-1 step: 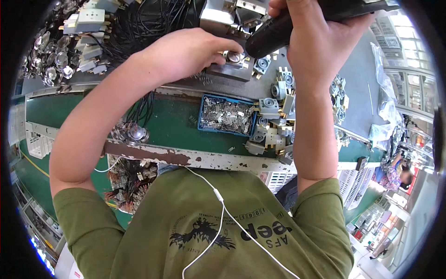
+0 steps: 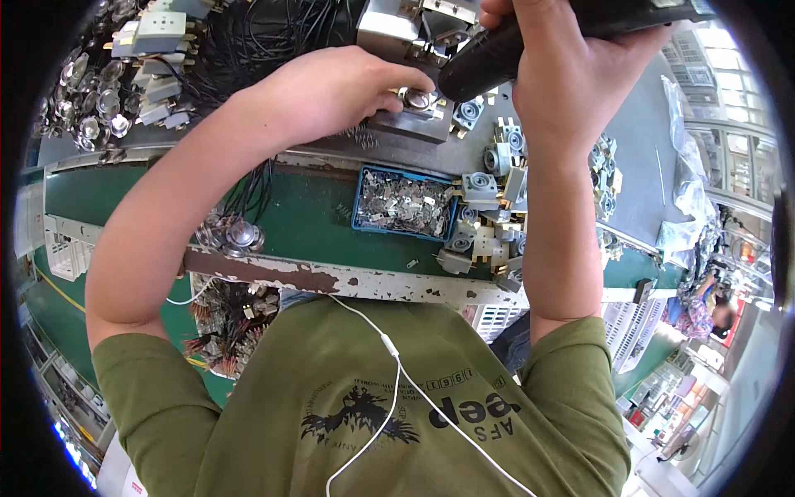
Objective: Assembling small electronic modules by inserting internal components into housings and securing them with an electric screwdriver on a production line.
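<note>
My left hand [image 2: 335,95] reaches in with bent fingers, its fingertips closed at a round silver metal part [image 2: 419,99]. That part sits on a metal fixture block [image 2: 414,124] on the bench. In my right hand [image 2: 567,91] is a black power screwdriver [image 2: 484,66], gripped around its body. The tool's nose points down and left, close beside the round part; its tip is not clearly visible. Just right of the block lies a grey square housing with a round socket [image 2: 468,114].
A blue tray [image 2: 358,217] of small metal clips stands near the bench edge. Several grey housings [image 2: 479,189] are heaped beside my right forearm. Black cables [image 2: 265,41], white-grey connectors [image 2: 161,31] and round metal parts [image 2: 108,103] pile up at the far left. Another person [image 2: 700,319] is far right.
</note>
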